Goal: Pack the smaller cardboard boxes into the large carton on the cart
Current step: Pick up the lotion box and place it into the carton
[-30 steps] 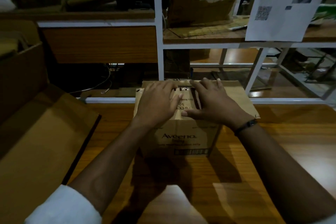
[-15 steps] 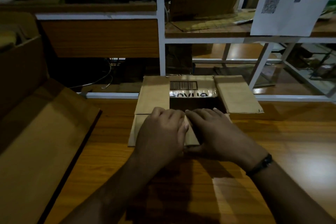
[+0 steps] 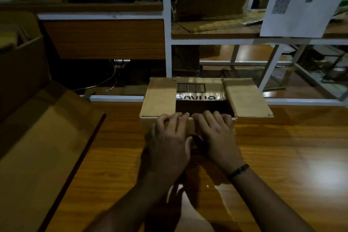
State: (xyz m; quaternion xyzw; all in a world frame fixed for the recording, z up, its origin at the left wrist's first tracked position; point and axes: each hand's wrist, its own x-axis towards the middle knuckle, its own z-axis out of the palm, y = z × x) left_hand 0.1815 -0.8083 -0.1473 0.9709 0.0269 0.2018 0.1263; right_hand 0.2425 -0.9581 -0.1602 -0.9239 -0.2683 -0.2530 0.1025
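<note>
A small cardboard box stands on the wooden table in front of me, its top open. The left and right flaps lie spread outward, and the far flap with a barcode is folded back. My left hand and right hand lie side by side on the near flap, holding it down against the box's front wall, fingertips curled over the front rim. The large carton sits at the left, one wide flap hanging toward me.
A white metal shelf frame rises just behind the table, with cardboard pieces on its wooden shelves. A printed paper sheet hangs at the upper right. Cables trail in the dark gap behind the table's back edge.
Both hands slid from the box's closed top back to its near edge. The top flaps came open, and the near flap has been folded down over the front wall.
</note>
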